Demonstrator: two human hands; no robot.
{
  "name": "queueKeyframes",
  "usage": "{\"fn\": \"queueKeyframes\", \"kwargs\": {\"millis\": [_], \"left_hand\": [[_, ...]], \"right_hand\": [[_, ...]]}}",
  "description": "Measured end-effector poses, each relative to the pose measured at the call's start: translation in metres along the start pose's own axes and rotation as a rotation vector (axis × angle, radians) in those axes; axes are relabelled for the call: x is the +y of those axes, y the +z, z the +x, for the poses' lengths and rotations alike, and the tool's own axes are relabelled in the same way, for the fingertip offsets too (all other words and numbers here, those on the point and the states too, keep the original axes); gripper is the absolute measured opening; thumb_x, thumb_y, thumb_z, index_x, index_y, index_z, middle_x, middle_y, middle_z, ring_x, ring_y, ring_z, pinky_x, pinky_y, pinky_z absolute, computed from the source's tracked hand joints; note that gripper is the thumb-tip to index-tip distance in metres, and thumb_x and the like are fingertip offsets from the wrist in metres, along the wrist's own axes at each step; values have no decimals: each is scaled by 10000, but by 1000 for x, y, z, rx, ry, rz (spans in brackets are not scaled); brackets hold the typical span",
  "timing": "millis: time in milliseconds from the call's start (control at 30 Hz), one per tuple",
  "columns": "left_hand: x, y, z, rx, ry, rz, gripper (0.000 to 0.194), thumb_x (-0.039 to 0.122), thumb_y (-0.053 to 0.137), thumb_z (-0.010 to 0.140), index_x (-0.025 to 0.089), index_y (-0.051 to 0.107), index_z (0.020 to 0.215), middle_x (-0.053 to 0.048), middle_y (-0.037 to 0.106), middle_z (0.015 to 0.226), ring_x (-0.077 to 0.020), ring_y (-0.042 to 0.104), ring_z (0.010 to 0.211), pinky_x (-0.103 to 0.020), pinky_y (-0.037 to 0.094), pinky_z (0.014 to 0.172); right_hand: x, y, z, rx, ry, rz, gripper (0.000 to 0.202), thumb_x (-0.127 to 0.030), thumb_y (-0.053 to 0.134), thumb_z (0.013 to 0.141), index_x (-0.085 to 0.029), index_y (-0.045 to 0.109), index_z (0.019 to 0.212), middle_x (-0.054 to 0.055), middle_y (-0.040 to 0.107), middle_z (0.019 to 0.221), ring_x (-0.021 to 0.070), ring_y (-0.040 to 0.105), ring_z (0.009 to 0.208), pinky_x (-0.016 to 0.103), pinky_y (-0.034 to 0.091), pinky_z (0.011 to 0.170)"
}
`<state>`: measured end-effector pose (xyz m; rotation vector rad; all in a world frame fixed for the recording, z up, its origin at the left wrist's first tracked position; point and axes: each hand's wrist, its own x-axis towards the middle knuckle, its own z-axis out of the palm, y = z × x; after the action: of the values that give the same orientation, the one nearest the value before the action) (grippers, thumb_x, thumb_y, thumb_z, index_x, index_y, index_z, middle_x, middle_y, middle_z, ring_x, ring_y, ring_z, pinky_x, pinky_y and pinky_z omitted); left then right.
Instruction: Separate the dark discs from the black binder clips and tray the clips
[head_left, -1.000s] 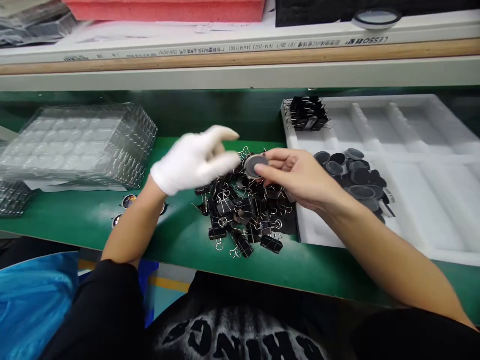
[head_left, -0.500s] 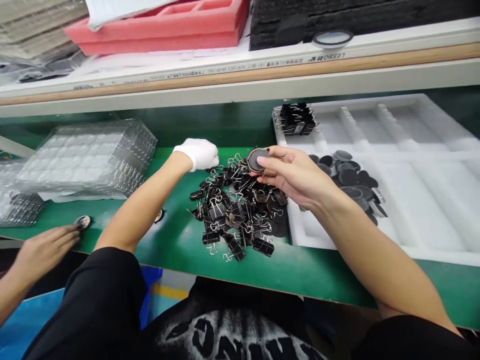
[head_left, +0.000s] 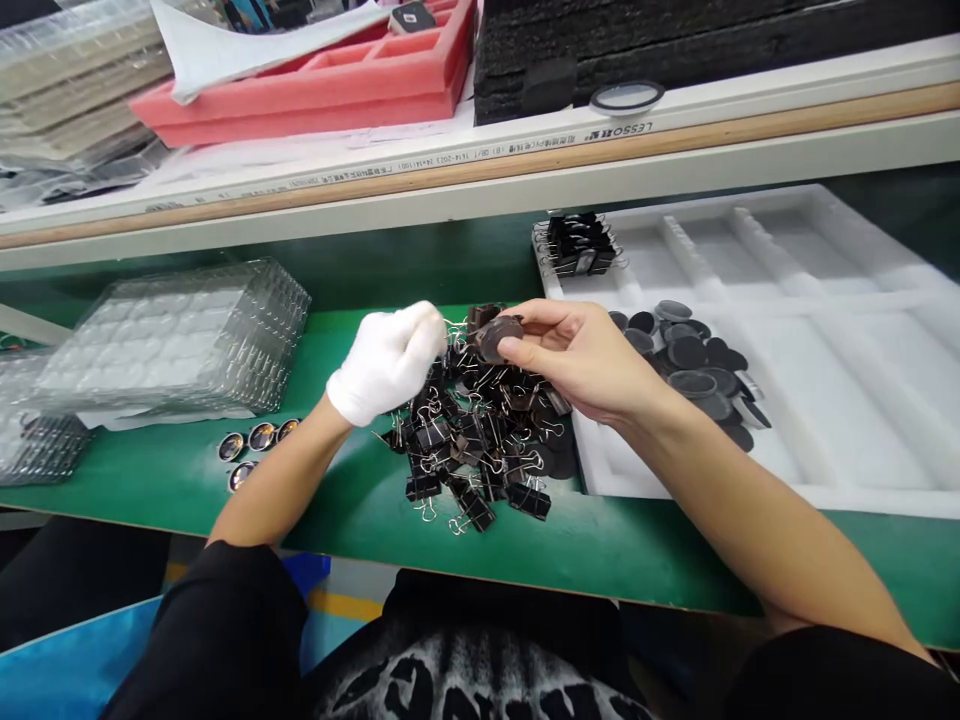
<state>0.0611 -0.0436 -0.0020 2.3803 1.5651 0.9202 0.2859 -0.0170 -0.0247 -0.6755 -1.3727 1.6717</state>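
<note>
My left hand (head_left: 390,360), in a white glove, is closed, its fingertips pinched at the wire handles of a black binder clip (head_left: 484,318). My right hand (head_left: 581,350) is bare and grips a dark round disc (head_left: 501,338) by its edge between thumb and fingers. The clip sits right beside the disc; whether its jaws are on the disc I cannot tell. Beneath both hands lies a heap of black binder clips (head_left: 469,430) with silver handles, on the green bench (head_left: 330,500). Several flat dark discs (head_left: 555,455) poke out at the heap's right.
At right, a white compartmented tray (head_left: 847,410) holds dark discs (head_left: 690,352) and a row of clips (head_left: 581,243). Stacked clear plastic trays (head_left: 172,330) and several small round ringed parts (head_left: 262,436) are at left. A shelf edge (head_left: 450,190) crosses above, carrying a red foam tray (head_left: 315,100).
My left hand has come down and nearer the disc, and a clip now shows beside it. My right hand has tilted the disc. The other person's hand at left has gone from view.
</note>
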Motion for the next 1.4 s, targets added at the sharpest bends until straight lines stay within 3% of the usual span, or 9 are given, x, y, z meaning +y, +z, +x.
{"fn": "queueKeyframes", "kwargs": {"millis": [133,300,433,533,867,1067,1200,1300,1400], "left_hand": [[11,-7,-6,-94,-122,-31,425,521,574,867,231,392,615,56,376,516,-101,326,513,-283,275,522],[13,-9,-9,-89,-222,-53,356,476,569,835,223,435,623,64,386,531,-88,326,526,-263,291,518],[8,-15,-10,-99,-197,-44,353,462,577,859,212,469,635,70,382,532,-81,325,528,-252,308,525],[8,-20,-11,-169,-138,-39,370,453,597,877,208,472,630,74,377,518,-74,334,512,-248,304,519],[11,-22,-10,-233,-169,-120,381,490,594,899,214,526,645,47,459,540,-93,405,530,-261,311,512],[12,-18,-11,-300,-177,-145,388,509,601,902,205,563,665,50,461,540,-94,402,531,-259,310,512],[10,-17,-12,-262,-159,-112,386,509,609,914,200,570,686,53,466,547,-91,405,527,-253,315,512],[8,-15,-11,-250,-148,-73,336,481,580,941,198,603,762,50,512,568,-100,437,533,-257,357,538],[7,-10,-9,-226,-174,-114,313,486,563,975,196,661,1036,33,644,691,-122,548,594,-262,429,586]], "right_hand": [[-1,1,-3,-57,-2,-70,449,-502,1011,662,-200,809,925,59,806,968,229,767,956,418,649,958],[-5,-9,-2,-64,-7,-106,440,-529,928,784,-203,771,1034,78,796,1119,226,755,1028,414,671,928],[-14,-22,0,-60,-12,-363,355,-474,867,851,-214,768,1072,70,798,1012,223,756,951,428,670,891],[-15,-27,2,-91,-23,-469,330,-417,862,836,-216,795,1089,85,809,1072,242,760,988,456,654,941],[-8,-23,1,-13,-13,-351,350,-448,941,758,-221,819,995,78,816,1003,260,773,977,437,650,905],[-7,-23,2,-59,-9,-330,370,-447,948,745,-215,830,1008,71,824,970,253,778,948,426,652,888],[-7,-23,2,-63,-16,-327,379,-456,937,753,-207,838,1021,67,825,967,252,778,956,421,651,891],[-5,-22,3,-25,-29,-308,419,-467,954,731,-205,835,1035,71,823,990,249,774,962,414,649,895],[-3,-20,4,20,-31,-300,440,-498,956,718,-201,820,1012,70,812,968,252,765,953,421,646,890]]}}
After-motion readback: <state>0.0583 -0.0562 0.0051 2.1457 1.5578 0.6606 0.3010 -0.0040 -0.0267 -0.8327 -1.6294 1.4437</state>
